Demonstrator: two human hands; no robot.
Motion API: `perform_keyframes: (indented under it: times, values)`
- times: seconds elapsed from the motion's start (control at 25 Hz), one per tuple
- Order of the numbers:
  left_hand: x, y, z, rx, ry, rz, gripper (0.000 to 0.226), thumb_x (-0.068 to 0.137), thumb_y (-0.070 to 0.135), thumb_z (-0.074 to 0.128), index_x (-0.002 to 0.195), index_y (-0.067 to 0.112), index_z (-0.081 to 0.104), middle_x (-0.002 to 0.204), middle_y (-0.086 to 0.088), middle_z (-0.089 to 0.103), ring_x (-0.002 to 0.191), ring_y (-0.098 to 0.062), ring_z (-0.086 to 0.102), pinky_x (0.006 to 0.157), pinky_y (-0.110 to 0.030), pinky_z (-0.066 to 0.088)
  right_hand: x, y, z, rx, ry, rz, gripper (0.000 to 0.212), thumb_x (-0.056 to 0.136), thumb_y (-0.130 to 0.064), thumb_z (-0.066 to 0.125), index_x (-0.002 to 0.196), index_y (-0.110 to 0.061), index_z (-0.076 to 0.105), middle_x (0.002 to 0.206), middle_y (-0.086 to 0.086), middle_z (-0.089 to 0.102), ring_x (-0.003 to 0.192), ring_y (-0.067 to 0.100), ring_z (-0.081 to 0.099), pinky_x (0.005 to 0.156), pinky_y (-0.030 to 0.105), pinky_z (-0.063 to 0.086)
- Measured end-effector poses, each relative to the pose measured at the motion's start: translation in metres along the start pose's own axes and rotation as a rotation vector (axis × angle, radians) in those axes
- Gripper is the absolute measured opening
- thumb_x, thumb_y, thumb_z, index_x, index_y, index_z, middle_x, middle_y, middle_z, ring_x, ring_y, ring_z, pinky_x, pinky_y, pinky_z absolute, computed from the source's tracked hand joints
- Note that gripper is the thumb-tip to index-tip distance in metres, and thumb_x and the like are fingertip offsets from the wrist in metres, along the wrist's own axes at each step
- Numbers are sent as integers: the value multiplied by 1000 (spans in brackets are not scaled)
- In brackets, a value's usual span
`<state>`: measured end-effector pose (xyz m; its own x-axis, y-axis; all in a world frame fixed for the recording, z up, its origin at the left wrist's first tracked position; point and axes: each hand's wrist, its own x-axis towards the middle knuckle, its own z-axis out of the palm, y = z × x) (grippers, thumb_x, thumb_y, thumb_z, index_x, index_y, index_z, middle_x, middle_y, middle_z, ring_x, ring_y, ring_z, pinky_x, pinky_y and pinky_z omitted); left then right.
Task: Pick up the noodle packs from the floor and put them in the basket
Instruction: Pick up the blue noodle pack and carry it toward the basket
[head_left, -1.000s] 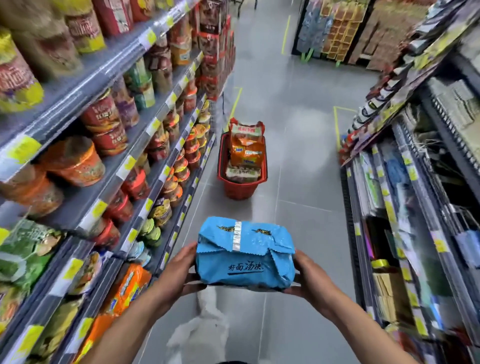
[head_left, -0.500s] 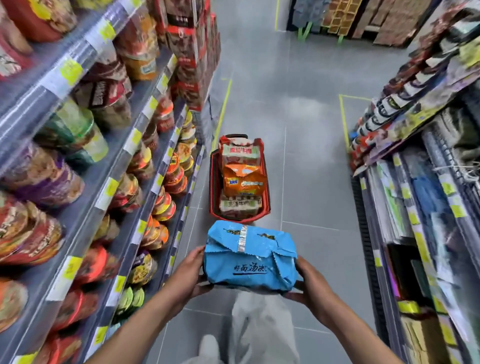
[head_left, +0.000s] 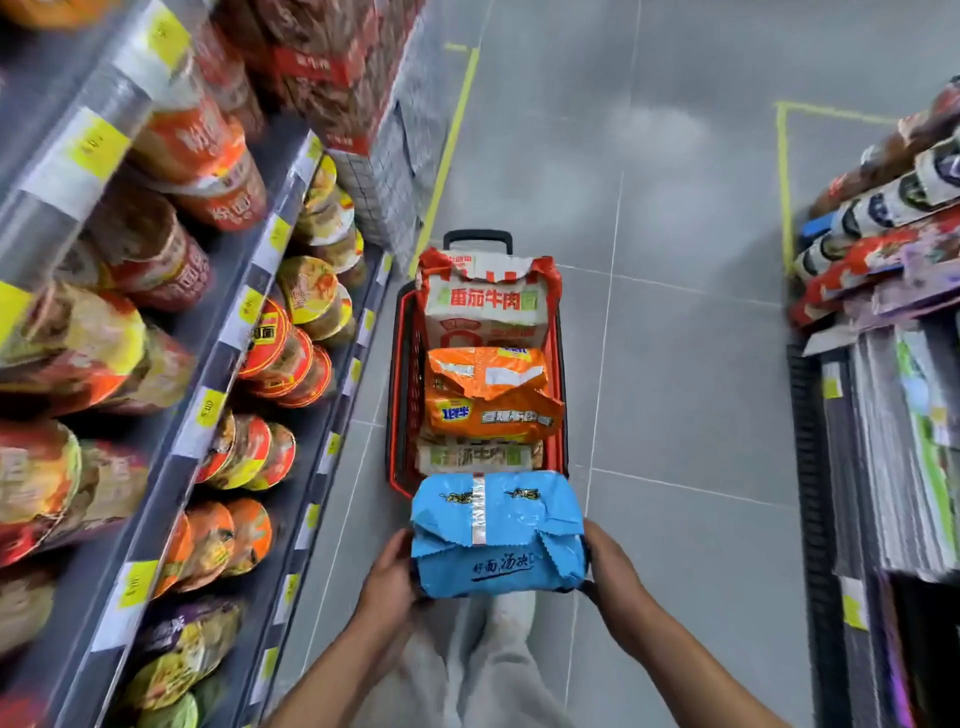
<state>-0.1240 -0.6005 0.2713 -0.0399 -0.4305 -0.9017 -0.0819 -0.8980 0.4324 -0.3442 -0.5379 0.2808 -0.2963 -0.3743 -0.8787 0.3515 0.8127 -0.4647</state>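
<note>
I carry a blue noodle multipack (head_left: 498, 535) in front of me, just above the near end of the red basket (head_left: 401, 384). My left hand (head_left: 388, 582) grips its left side and my right hand (head_left: 610, 571) grips its right side. The basket stands on the grey floor and holds a white-and-red noodle pack (head_left: 485, 301) at its far end, an orange pack (head_left: 491, 395) in the middle and another pale pack (head_left: 475, 457) under it. A black handle (head_left: 478, 239) rises at the basket's far end.
Shelves of cup noodles (head_left: 280, 358) line the left side close to the basket. Packaged goods on racks (head_left: 883, 218) run along the right. Grey tiled floor (head_left: 675, 364) with yellow tape lines lies between them. My light trousers (head_left: 483, 665) show below the pack.
I have walked up to the basket with the blue pack; the basket went from a few steps ahead to directly beyond the pack. Both hands keep the same hold.
</note>
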Motion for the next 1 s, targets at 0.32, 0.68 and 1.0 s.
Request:
perform_keyframes:
  times: [0.32, 0.68, 1.0]
  values:
    - [155, 4, 7, -18, 32, -8, 43, 103, -1, 37, 126, 27, 59, 109, -8, 76, 101, -35, 70, 81, -44, 55, 140, 9, 25, 126, 62, 36, 24, 101, -36, 50, 108, -30, 72, 92, -5, 80, 82, 14, 74, 75, 36, 61]
    - [179, 16, 2, 101, 28, -14, 42, 103, 9, 44, 140, 27, 52, 126, -9, 70, 114, -34, 68, 84, -43, 56, 154, 5, 47, 154, 70, 58, 32, 100, -46, 50, 120, -27, 67, 111, 5, 77, 102, 25, 73, 84, 41, 60]
    - [174, 21, -2, 189, 7, 49, 36, 103, 18, 49, 137, 27, 54, 130, -5, 67, 112, -29, 69, 89, -46, 57, 151, 7, 39, 132, 104, 37, 34, 101, -42, 47, 125, -30, 67, 118, -3, 74, 104, 15, 70, 87, 41, 59]
